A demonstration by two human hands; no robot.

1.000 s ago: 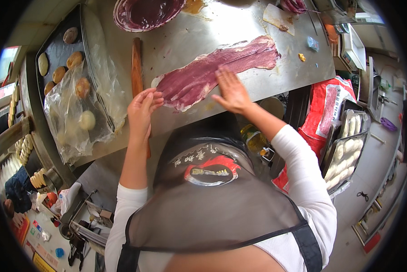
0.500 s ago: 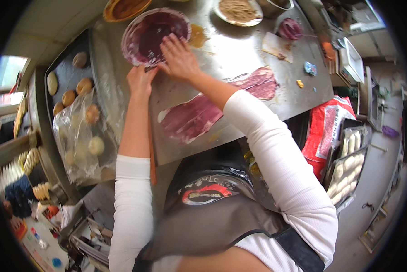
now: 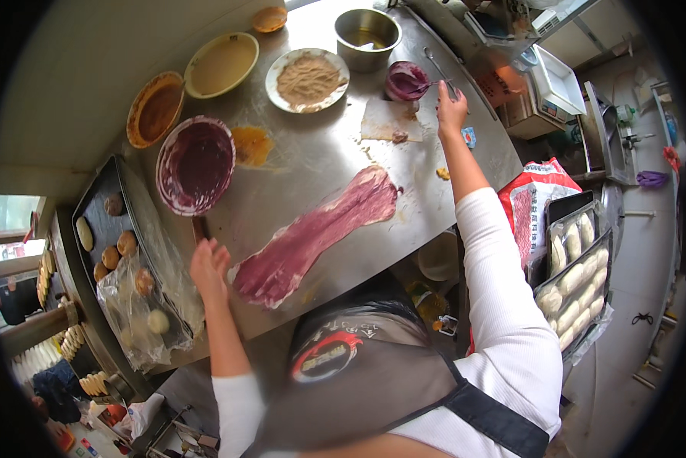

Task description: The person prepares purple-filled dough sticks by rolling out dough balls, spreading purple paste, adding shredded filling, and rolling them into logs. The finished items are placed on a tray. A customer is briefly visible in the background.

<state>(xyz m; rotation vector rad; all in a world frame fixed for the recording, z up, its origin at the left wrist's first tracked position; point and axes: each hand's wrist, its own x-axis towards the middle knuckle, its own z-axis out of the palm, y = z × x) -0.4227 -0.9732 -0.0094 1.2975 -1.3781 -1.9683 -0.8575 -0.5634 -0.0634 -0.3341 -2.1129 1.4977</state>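
Observation:
A long flat sheet of dough (image 3: 320, 229), smeared purple with paler edges, lies slantwise on the steel table. My left hand (image 3: 210, 269) is over the near left table edge, fingers apart and slightly blurred, holding nothing visible. A brown stick (image 3: 199, 227) shows just past its fingertips, partly hidden. Farther up stands a bowl (image 3: 198, 164) with purple paste smeared inside. My right hand (image 3: 451, 111) reaches to the far right, its fingertips closed on the thin handle of a utensil (image 3: 433, 83) that leans in a small bowl of purple filling (image 3: 405, 81). The utensil's other end is hidden.
Along the back stand a brown-smeared bowl (image 3: 155, 111), a bowl of pale liquid (image 3: 222, 66), a plate of light brown powder (image 3: 308, 80) and a metal pot (image 3: 368, 38). A white board (image 3: 381, 122) and a long metal utensil (image 3: 433, 59) are near my right hand. Buns lie on a tray (image 3: 102, 195) at left.
My hands have parted from the purple-smeared bowl. The right has swung to the small bowl at the far right; the left has drawn back toward the table edge. The view has shifted too.

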